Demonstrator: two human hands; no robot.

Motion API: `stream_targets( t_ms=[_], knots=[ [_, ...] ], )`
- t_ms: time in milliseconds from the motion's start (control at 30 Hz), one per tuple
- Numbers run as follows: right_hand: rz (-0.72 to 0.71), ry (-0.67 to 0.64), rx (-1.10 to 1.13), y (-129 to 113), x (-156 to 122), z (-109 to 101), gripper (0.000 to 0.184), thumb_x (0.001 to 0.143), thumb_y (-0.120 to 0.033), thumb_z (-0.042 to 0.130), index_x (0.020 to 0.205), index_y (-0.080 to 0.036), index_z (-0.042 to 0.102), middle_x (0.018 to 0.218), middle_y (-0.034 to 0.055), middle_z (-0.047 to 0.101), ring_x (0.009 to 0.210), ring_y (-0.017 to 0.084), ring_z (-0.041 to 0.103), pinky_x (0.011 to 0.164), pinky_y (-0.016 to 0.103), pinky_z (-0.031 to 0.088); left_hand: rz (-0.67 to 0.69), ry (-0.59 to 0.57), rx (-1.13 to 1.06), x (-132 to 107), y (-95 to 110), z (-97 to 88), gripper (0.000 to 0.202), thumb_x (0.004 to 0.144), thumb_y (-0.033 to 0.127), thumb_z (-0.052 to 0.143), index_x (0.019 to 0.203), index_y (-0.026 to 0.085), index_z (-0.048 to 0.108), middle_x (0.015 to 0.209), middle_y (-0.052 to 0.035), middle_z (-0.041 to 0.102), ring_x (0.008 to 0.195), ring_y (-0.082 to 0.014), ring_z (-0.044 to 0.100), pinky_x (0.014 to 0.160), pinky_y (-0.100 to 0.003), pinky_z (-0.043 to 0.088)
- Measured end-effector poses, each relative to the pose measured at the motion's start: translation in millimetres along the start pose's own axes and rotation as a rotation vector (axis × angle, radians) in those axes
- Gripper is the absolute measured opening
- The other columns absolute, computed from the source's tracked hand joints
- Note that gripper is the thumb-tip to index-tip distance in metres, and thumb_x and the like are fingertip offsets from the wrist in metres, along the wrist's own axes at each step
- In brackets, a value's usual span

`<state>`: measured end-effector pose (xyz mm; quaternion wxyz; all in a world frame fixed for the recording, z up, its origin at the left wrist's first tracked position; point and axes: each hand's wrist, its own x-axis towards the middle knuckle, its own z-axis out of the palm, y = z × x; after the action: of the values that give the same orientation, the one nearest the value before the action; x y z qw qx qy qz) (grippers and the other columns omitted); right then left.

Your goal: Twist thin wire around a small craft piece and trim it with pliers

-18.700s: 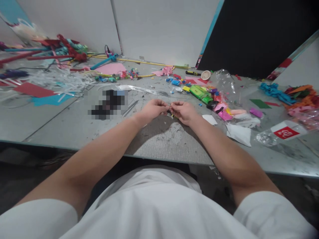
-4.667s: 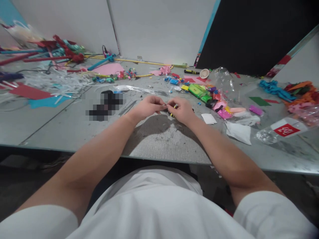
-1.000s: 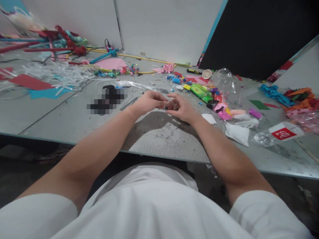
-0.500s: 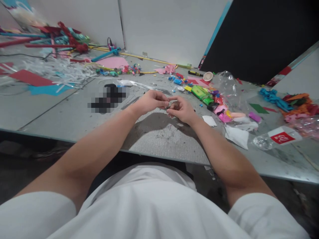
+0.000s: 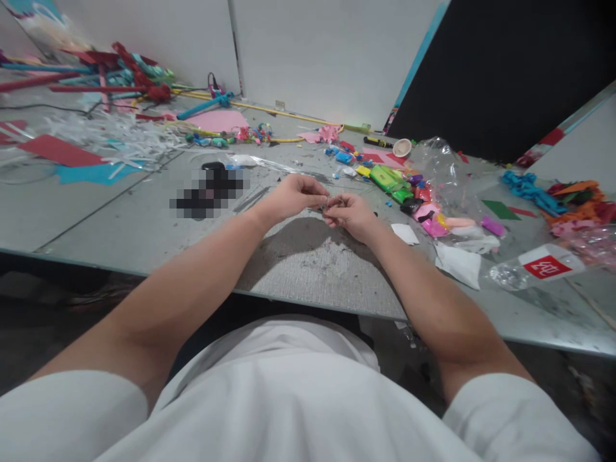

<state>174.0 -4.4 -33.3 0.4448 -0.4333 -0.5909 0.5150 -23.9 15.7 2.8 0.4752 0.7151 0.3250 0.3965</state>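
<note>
Hands meeting fingertip to fingertip over a small dark piece, above the grey table (image 5: 144, 218).

Left hand (image 5: 289, 197) and right hand (image 5: 350, 215) both curl closed in a pinch; the small dark piece (image 5: 328, 205) sits directly between their fingertips, held from both sides; neither hand is clearer nearer; its long axis cannot be told, being too small and half hidden; coloured clay blocks (image 5: 392, 183) lie beyond and to the right of the right fingers; white paper scrap (image 5: 405, 233) lies just right of that wrist.
</note>
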Motion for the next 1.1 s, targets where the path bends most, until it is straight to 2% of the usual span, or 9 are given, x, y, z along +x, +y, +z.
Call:
stream_targets(
  t_ms=[100,267,467,533,667,800,933,1100],
  knots=[
    [-0.026,0.032,-0.019,1.6,1.2,1.6,0.036,0.074,-0.048,0.090,0.081,-0.022,0.066,0.070,-0.0011,0.071,0.059,0.013,0.066,0.053,0.025,0.056,-0.024,0.064,-0.022,2.2,-1.1,1.4,0.005,0.080,0.013,0.082,0.083,0.015,0.079,0.075,-0.0035,0.077,0.070,-0.0132,0.067,0.072,-0.028,0.054],
    [-0.041,0.042,-0.103,-1.3,-1.4,0.6,0.040,0.077,-0.054,0.089,0.071,-0.022,0.066,0.062,-0.0008,0.066,0.050,0.013,0.057,0.042,0.025,0.047,-0.029,0.080,-0.006,2.9,-2.1,3.8,0.005,0.081,0.012,0.079,0.081,0.016,0.077,0.074,-0.0031,0.075,0.070,-0.0137,0.065,0.074,-0.030,0.054],
    [-0.030,0.084,-0.153,2.1,-1.1,1.0,0.047,0.079,-0.061,0.085,0.069,-0.023,0.060,0.052,-0.0040,0.055,0.038,0.009,0.044,0.033,0.024,0.036,0.083,0.071,0.077,2.9,-4.7,8.8,0.003,0.079,0.014,0.081,0.078,0.016,0.079,0.080,-0.0052,0.078,0.077,-0.0159,0.069,0.079,-0.031,0.055],
    [-0.041,0.113,-0.167,5.7,0.4,2.0,0.046,0.080,-0.062,0.084,0.071,-0.024,0.059,0.051,-0.0045,0.054,0.038,0.010,0.043,0.033,0.024,0.036,0.113,0.042,0.101,3.1,-5.2,8.2,0.004,0.079,0.018,0.083,0.077,0.017,0.080,0.082,-0.0059,0.080,0.081,-0.0170,0.071,0.083,-0.031,0.056],
    [-0.126,0.202,-0.221,9.3,2.3,1.7,0.043,0.082,-0.063,0.082,0.081,-0.024,0.063,0.056,-0.0029,0.059,0.044,0.014,0.052,0.040,0.028,0.044,0.118,-0.016,0.068,3.2,-5.1,2.7,0.006,0.078,0.021,0.085,0.081,0.017,0.083,0.085,-0.0070,0.081,0.083,-0.0171,0.072,0.085,-0.031,0.056],
    [-0.262,0.299,-0.281,4.3,-0.5,-3.9,0.043,0.083,-0.066,0.079,0.085,-0.024,0.066,0.067,0.0000,0.067,0.056,0.018,0.063,0.055,0.033,0.053,-0.003,-0.057,-0.100,1.9,-2.8,1.6,0.012,0.076,0.014,0.084,0.088,0.017,0.084,0.088,-0.0059,0.082,0.083,-0.0155,0.073,0.086,-0.030,0.058],
    [-0.392,0.359,-0.348,-2.0,-5.8,-7.7,0.046,0.086,-0.071,0.074,0.086,-0.025,0.068,0.070,0.0011,0.069,0.060,0.020,0.067,0.063,0.037,0.056,-0.166,-0.012,-0.366,0.8,1.4,6.1,0.014,0.080,0.003,0.074,0.083,0.014,0.082,0.089,-0.0072,0.081,0.085,-0.0151,0.076,0.093,-0.032,0.061],
    [-0.583,0.362,-0.498,-3.3,-8.1,-7.9,0.041,0.095,-0.066,0.067,0.089,-0.025,0.073,0.076,0.0033,0.072,0.066,0.022,0.070,0.071,0.040,0.059,-0.242,0.011,-0.487,-0.1,3.6,6.1,0.014,0.086,0.007,0.077,0.098,0.014,0.080,0.087,-0.0069,0.080,0.071,-0.0120,0.073,0.082,-0.029,0.062]
  ],
)
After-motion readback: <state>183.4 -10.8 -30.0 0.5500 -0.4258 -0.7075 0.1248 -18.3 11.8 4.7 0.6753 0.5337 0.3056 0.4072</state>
